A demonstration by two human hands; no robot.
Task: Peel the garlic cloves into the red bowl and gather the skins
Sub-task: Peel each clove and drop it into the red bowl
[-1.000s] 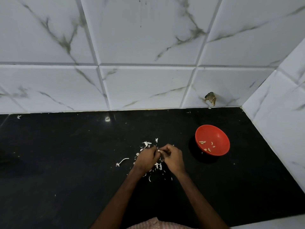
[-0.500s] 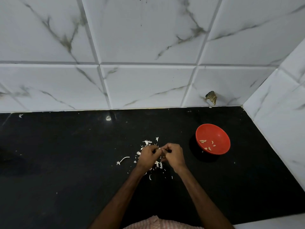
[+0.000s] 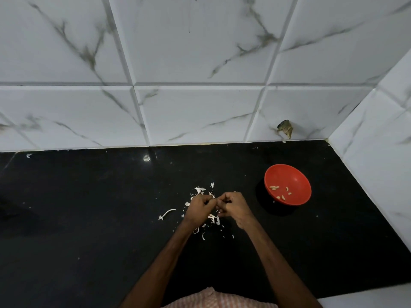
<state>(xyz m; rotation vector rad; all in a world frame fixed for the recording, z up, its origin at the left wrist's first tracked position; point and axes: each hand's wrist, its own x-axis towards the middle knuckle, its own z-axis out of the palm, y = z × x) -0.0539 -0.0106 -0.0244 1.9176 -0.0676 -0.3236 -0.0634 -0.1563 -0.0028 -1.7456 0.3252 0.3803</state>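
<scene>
part done: several peeled cloves (image 3: 281, 192) lie in red bowl (image 3: 297, 174), which sits on black desk (image 3: 89, 207) off to right, well apart from hands
left hand (image 3: 200, 206) and right hand (image 3: 235, 207) meet above skins (image 3: 211, 221); fingers (image 3: 208, 200) of both curled, tips together, likely pinching clove mid-peel, clove itself hidden
skins lie loose, scattered on desk under hands, stem piece (image 3: 166, 213) off to left; not gathered yet
left to do: finish clove, drop it in bowl, gather skins
</scene>
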